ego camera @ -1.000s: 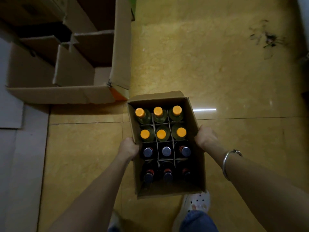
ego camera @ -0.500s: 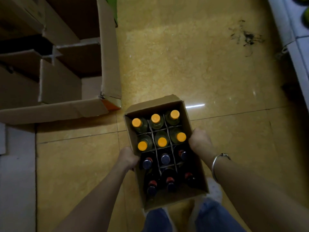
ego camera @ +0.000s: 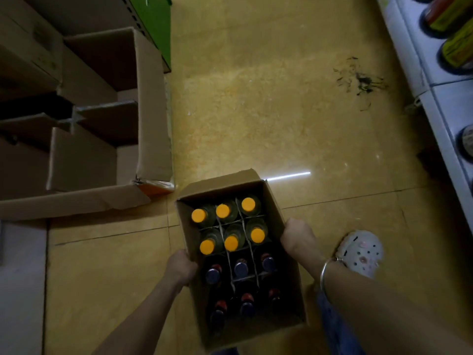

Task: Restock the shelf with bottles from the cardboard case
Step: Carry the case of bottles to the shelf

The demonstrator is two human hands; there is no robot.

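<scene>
Head view: the cardboard case (ego camera: pixel 231 187) of bottles (ego camera: pixel 232 242) is being gripped between the left hand (ego camera: pixel 181 265) and right hand (ego camera: pixel 297 238), fingers curled on its walls; flexing cardboard could slip, judging by the load.

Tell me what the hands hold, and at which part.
The cardboard case, by its long side walls: left hand on the left wall, right hand on the right.

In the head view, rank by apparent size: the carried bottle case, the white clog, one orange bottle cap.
1. Cardboard case
2. White clog
3. Orange cap

The case is held nearer the camera, which exaggerates its lead.
</scene>
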